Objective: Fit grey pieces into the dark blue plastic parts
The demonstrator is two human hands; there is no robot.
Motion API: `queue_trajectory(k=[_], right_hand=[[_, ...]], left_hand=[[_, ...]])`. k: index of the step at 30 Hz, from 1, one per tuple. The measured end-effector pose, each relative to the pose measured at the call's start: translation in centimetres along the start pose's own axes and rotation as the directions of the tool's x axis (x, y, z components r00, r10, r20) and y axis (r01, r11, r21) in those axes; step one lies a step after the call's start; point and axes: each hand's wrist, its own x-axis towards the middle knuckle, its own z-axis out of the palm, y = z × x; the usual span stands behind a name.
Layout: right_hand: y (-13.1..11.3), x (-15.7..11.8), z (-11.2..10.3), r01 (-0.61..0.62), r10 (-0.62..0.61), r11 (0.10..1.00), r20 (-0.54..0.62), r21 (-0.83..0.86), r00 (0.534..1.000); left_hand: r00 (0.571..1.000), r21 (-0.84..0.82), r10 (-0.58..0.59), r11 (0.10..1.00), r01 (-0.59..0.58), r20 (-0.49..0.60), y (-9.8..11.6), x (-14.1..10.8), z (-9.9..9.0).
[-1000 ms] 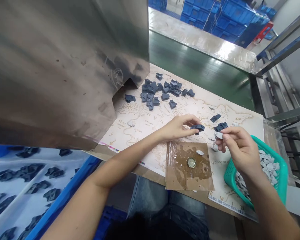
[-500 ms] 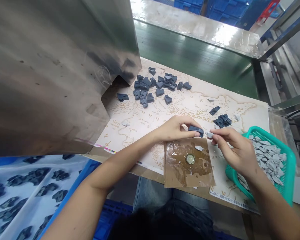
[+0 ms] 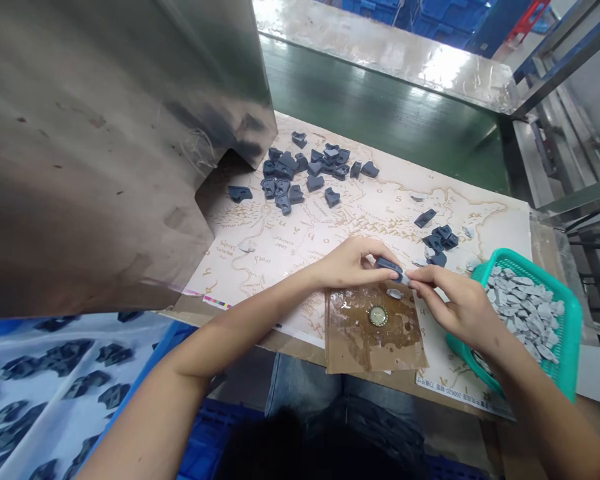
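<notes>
My left hand pinches a dark blue-grey plastic part above the far edge of a brown board. Between the fingertips of my right hand is a small light-grey piece, its tip against the end of the dark part. How far it goes in, I cannot tell. Below them on the wet-looking brown board lie another light-grey piece and a round bottle-cap-like dish. A small group of dark parts sits just beyond my right hand.
A green basket of light-grey pieces stands at the right. Many dark parts lie across the map-printed sheet. A large metal housing rises at left, above a lined blue bin. Behind runs a green conveyor belt.
My right hand has moved left, bringing the light-grey piece from a small gap into contact with the dark part. The whole view has shifted slightly.
</notes>
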Motion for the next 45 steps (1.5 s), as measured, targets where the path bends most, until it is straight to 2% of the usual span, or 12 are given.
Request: queue_trajectory(k=[5,12,16,18,20,21,24,28,31,35,40,45], right_hand=[[0.1,-0.1,0.4,-0.008,0.008,1.000,0.019,0.027,1.000],[-0.8,0.6,0.2,-0.169,0.170,0.979,0.000,0.112,0.985],[1.8,3.8,-1.7,-0.212,0.182,0.967,0.200,0.143,0.963],[4.8,7.0,-2.6,-0.391,0.367,0.918,0.227,0.066,0.902],[8.5,11.0,-2.8,-0.682,0.679,0.731,0.130,-0.022,0.723],[10.3,12.9,-2.7,-0.725,0.725,0.687,0.088,-0.038,0.683],[15.2,17.2,-2.0,-0.793,0.798,0.599,0.005,-0.114,0.602],[19.1,18.6,-2.1,-0.841,0.870,0.459,-0.045,-0.287,0.490],[19.2,17.4,-3.3,-0.821,0.870,0.421,-0.084,-0.385,0.485],[15.8,13.1,-5.9,-0.741,0.805,0.493,-0.085,-0.455,0.588],[8.7,1.4,-8.9,-0.677,0.767,0.510,-0.076,-0.530,0.637],[1.7,-9.6,-7.1,-0.511,0.686,0.689,0.236,-0.514,0.688]], left_hand=[[0.999,-0.003,-0.017,1.000,0.017,0.036,-0.3,0.0,-0.1],[1.000,-0.006,-0.014,1.000,0.014,0.009,-0.2,0.2,-0.2],[0.990,0.304,0.044,0.953,-0.001,-0.136,-0.1,0.4,-2.8],[0.945,0.549,0.083,0.829,0.111,-0.316,-0.4,0.4,-4.8],[0.886,0.690,0.095,0.667,0.281,-0.454,-0.9,0.4,-6.5],[0.873,0.722,0.083,0.602,0.341,-0.481,-1.2,0.4,-7.1],[0.919,0.806,0.013,0.486,0.339,-0.394,-2.2,0.6,-7.6],[0.949,0.862,0.004,0.419,0.285,-0.316,-2.9,1.0,-7.2],[0.934,0.845,0.045,0.443,0.299,-0.354,-2.8,1.1,-7.1],[0.918,0.775,0.066,0.562,0.291,-0.392,-2.0,0.9,-6.9],[0.898,0.658,0.039,0.694,0.292,-0.439,0.2,0.4,-5.3],[0.919,0.690,0.057,0.679,0.250,-0.390,1.1,-0.2,-3.6]])
